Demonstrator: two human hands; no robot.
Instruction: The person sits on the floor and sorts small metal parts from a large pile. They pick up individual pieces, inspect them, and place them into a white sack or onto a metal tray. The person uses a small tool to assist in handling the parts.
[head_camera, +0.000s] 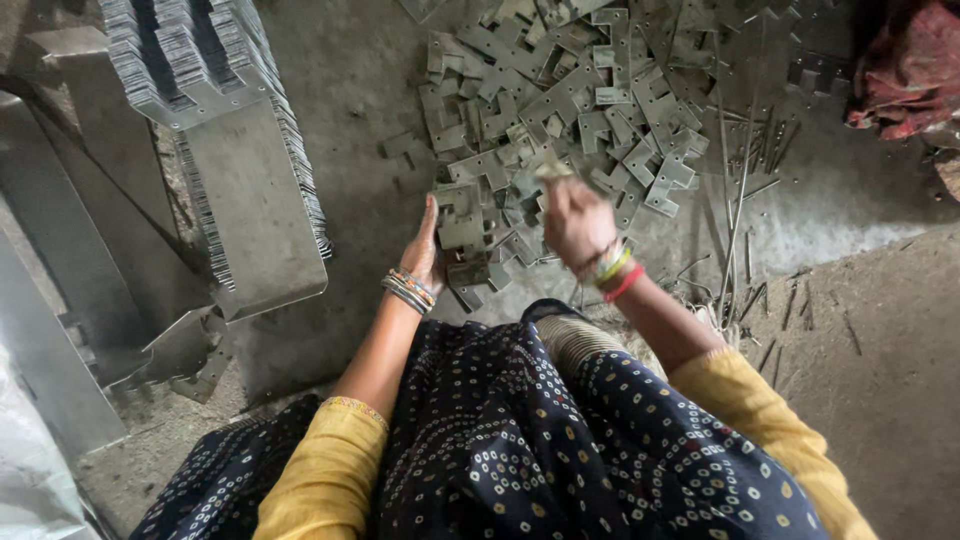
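Observation:
I sit on a grey floor and look down at a heap of small flat grey metal brackets (580, 90) spread in front of me. My left hand (426, 250) is held edge-on beside a small upright stack of brackets (462, 232), its palm against the stack's left side. My right hand (575, 220) is blurred and raised over the heap, its fingers closed on one bracket piece (552, 170). Both wrists wear bangles, and my sleeves are yellow.
Tall neat stacks of larger cut metal plates (235, 150) stand to the left, with grey metal sheets (60, 250) beside them. Thin metal rods (740, 190) lie scattered to the right. A red cloth (905, 70) lies at the upper right. My dark patterned skirt (520, 440) fills the foreground.

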